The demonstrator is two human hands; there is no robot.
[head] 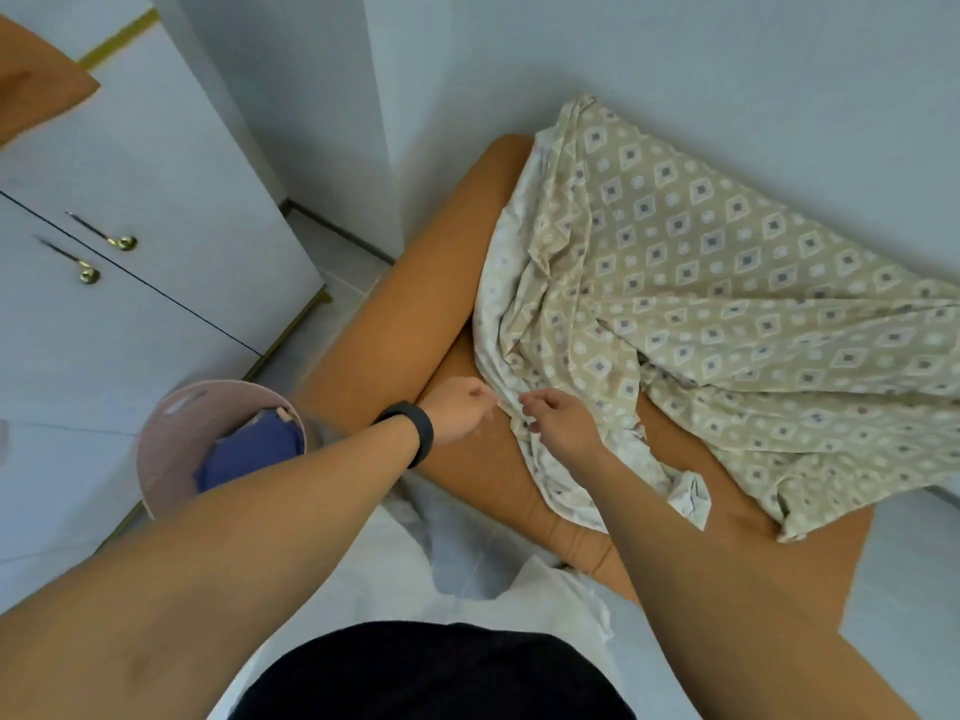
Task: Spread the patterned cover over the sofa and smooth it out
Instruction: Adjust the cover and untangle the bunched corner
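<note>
Cover (727,283) edge pinched by both hands (460,410) (563,423).

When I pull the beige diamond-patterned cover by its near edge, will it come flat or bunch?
The beige diamond-patterned cover is probably floppy and light: it lies in deep folds, so it may bunch. It could slide easily on the smooth tan sofa. The left hand and right hand sit close together; a wider grip likely helps.

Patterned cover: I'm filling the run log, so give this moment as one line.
patterned cover: bunched, sofa partly bare | left hand: pinching edge | right hand: gripping fabric
</note>
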